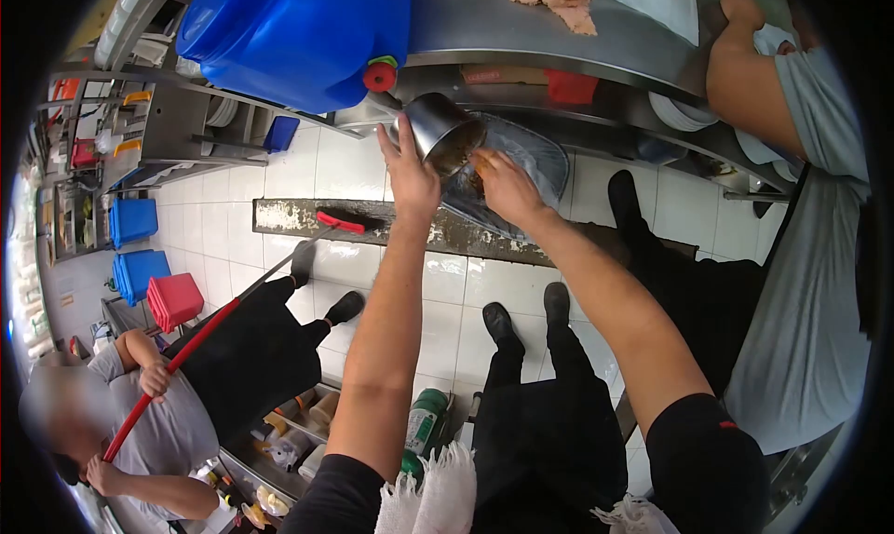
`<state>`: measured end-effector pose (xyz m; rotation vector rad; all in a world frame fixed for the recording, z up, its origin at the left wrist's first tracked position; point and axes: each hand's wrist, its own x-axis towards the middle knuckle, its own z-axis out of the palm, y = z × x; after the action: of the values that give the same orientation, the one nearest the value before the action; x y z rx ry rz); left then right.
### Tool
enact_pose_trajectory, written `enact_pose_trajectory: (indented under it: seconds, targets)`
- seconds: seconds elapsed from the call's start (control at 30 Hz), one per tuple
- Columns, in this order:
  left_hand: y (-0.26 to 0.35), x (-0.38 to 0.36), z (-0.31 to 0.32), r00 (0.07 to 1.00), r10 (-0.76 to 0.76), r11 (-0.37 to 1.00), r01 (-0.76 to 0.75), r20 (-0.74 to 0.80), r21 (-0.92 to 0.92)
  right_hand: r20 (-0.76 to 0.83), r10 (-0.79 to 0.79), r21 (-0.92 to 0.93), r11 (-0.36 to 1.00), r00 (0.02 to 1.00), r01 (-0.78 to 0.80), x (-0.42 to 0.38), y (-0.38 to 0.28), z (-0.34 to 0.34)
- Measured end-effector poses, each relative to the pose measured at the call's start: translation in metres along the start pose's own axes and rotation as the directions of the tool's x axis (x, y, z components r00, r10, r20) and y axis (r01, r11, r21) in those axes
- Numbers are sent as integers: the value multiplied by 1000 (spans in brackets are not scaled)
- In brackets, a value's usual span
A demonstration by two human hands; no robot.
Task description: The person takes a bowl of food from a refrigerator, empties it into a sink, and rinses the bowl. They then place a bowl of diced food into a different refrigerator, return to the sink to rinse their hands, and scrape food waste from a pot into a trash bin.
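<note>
My left hand (411,175) grips a steel pot (430,122) by its side, with the fingers along the outer wall. The pot is tilted so its mouth faces right and down, and brown residue shows inside. At its rim is my right hand (508,191), fingers curled together; something brownish-orange shows at the fingertips, too small to name. Below the pot stands a grey bin (556,162) with a clear plastic liner, partly hidden by my hands and the pot.
A blue barrel (298,40) with a red tap stands on the steel counter (447,22). On the left, a person (168,394) holds a red-handled floor tool (186,348). Another person (792,208) stands at the counter on the right. A drain channel (410,227) crosses the tiled floor.
</note>
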<state>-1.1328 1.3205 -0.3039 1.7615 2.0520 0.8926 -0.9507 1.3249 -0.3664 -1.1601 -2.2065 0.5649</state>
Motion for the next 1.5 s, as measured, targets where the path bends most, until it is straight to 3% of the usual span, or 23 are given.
enact_pose_trajectory:
  seconds: [0.03,0.13,0.23,0.3,0.33,0.47,0.57,0.67,0.77,0.9,0.93,1.03,1.13,1.23,1.27,1.37,1.4,1.47,1.5]
  targets:
    - [3,-2,0,1000,-8,1000,8,19,4,-73,-32,9,999,997,33,9,-4,-1]
    - [13,-8,1,999,6,1000,-6,38,1,1,-100,-53,994,995,99,36,-7,-14]
    - [20,-9,2,999,37,998,-37,3,-54,124,14,-85,996,992,-4,38,-6,-6]
    - [18,-6,2,995,80,992,-86,-66,-96,41,66,3,998,997,-66,32,-14,13]
    - [12,-7,6,997,37,993,-45,-70,-112,-74,101,68,993,992,-96,28,-12,35]
    - [5,-15,15,999,-38,980,31,-34,-194,-6,234,425,881,972,-209,24,-39,42]
    - [-3,-14,15,998,-44,969,32,-42,-243,245,406,707,546,880,-449,21,-48,38]
    - [-6,-13,14,999,-45,956,38,-17,-293,194,350,922,254,916,-292,19,-49,38]
    - [-6,-8,11,997,-69,942,53,-37,-332,384,336,923,-117,860,-367,17,-46,20]
    - [-3,2,4,986,-56,938,-2,-158,-346,459,324,880,-36,827,-474,10,-25,8]
    - [2,3,-3,982,-74,941,11,-174,-339,416,356,892,17,837,-451,7,-17,8]
    - [7,0,-11,968,-123,909,21,-220,-416,262,480,784,401,837,-475,-20,37,60]
    - [15,-10,-20,970,-146,856,26,-193,-516,250,486,480,689,837,-543,-37,86,96]
    - [-7,-26,3,892,-450,433,173,-46,-884,307,638,712,338,706,-615,-34,93,102]
    - [-11,-30,0,910,-409,247,179,65,-952,376,629,706,281,680,-650,-30,92,94]
    - [5,-56,-17,717,-650,52,371,251,-927,371,650,882,-24,664,-470,-4,73,59]
    - [-13,-69,-9,734,-640,43,329,227,-943,343,648,895,-7,680,-446,4,67,48]
    - [-33,-97,-4,670,-678,-54,365,303,-929,289,645,918,22,707,-395,18,58,34]
    - [-40,-110,-3,637,-691,-104,379,340,-920,213,613,918,141,761,-371,23,53,31]
